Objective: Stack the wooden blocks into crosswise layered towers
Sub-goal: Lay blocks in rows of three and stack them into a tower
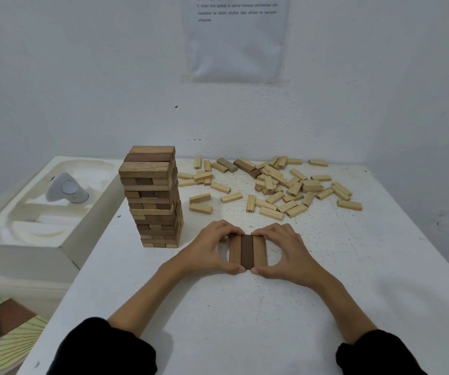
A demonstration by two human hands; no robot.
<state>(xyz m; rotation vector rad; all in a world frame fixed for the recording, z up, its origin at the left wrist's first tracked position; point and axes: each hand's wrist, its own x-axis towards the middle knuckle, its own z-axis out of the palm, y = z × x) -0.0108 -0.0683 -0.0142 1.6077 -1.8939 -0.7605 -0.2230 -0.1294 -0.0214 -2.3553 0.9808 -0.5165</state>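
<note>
While tower (153,198) is standing left, left hand (212,247) and right hand (283,250) are pinching three-block row (247,251) at near centre of table (245,320); blocks probably light, rigid, smooth, best gripped across ends

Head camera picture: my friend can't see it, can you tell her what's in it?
The left hand and right hand pinch a flat row of three blocks, dark one in the middle, on a white table. A tall crosswise tower stands to the left, and many loose blocks lie scattered behind.
</note>
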